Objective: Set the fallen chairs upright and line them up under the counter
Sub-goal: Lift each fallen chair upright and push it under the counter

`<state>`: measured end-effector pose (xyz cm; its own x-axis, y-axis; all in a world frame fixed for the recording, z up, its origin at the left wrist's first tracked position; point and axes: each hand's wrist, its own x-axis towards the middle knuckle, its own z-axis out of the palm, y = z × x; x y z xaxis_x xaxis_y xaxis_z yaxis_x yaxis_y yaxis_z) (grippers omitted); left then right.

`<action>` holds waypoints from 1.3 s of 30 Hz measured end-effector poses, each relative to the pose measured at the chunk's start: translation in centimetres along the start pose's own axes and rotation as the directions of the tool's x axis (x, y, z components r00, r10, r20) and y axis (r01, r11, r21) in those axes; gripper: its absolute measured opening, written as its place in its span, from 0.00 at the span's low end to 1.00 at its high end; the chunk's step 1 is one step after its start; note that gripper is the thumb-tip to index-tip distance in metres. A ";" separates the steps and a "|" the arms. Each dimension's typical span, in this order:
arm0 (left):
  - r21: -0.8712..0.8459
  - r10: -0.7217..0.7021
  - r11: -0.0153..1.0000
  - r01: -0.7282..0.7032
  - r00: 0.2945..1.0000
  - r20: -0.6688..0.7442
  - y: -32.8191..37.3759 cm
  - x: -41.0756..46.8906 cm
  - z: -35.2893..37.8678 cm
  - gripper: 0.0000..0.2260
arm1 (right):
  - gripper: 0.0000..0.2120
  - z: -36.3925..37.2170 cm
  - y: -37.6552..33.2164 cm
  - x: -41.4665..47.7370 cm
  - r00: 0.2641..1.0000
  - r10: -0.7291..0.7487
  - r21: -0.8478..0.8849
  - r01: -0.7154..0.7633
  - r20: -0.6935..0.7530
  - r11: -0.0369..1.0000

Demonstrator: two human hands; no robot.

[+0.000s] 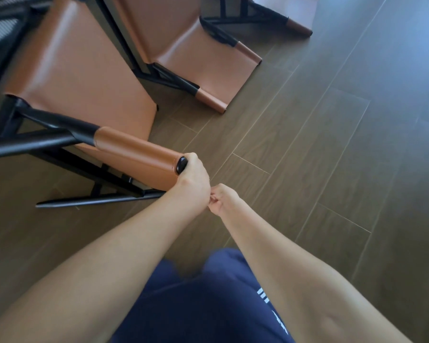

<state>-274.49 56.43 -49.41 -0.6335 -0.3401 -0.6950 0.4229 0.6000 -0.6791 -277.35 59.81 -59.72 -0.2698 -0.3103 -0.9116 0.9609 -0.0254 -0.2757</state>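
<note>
The nearest chair [79, 78] sits at the left of the view on the wooden floor [332, 169]. It appears tilted towards the person, though whether all its feet are down cannot be told. The left hand [192, 178] is wrapped round the end of its leather-covered top rail [136, 154], just by the black end cap. The right hand [224, 198] hovers touching the left wrist, its fingers curled in with nothing visible in them.

Two more chairs, a second chair [191, 53] and a third chair [299, 24], stand in a row further off. The desk they belong under is not clearly in view.

The chair looks stiff and moderately heavy. Its black metal frame [42, 142] should not flex, while the tan leather sling would give under pressure and offers no firm hold. The wrapped rail is probably the best grip, being round, padded and less slippery than bare tube. A single hand at one end is likely to let the chair twist. A second hold further along the rail or on the frame would steady it, and the feet may scrape the floor if dragged.
</note>
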 end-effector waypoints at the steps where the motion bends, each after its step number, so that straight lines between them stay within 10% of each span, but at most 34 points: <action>1: -0.008 -0.011 1.000 0.011 1.000 -0.027 -0.7 -1.0 0.2 0.13 | 0.16 0.5 0.0 -1.0 1.000 0.015 -0.002 -0.015 0.018 1.000; 19: -0.587 -0.205 0.802 0.108 0.974 -0.101 -20.7 -23.3 8.6 0.11 | 0.18 16.5 -0.5 -24.1 0.989 0.103 0.072 -0.096 -0.107 0.993; 24: -0.654 -0.236 0.749 0.105 0.965 -0.116 -27.3 -27.8 13.1 0.12 | 0.15 21.8 -0.7 -30.5 0.996 0.033 0.063 -0.039 0.088 0.997; 28: -0.691 -0.248 0.718 0.085 0.959 -0.140 -31.4 -29.2 16.8 0.09 | 0.18 26.6 -1.0 -32.3 0.997 0.036 -0.350 -0.056 -0.062 0.935; 34: -0.697 -0.165 0.717 -0.008 0.970 -0.181 -34.3 -30.2 21.1 0.11 | 0.07 31.2 -0.8 -33.6 0.967 0.250 0.058 -0.248 -0.040 0.967; 39: -0.722 -0.118 0.690 -0.046 0.977 -0.175 -36.4 -31.3 24.3 0.09 | 0.04 34.5 0.1 -34.9 0.949 0.303 -0.072 -0.310 -0.086 0.948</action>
<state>-254.29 27.68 -8.67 -0.7825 -0.2768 -0.5577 -0.1473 0.9526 -0.2661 -265.71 37.82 -17.40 0.0301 -0.2202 -0.9750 0.9900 0.1407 -0.0013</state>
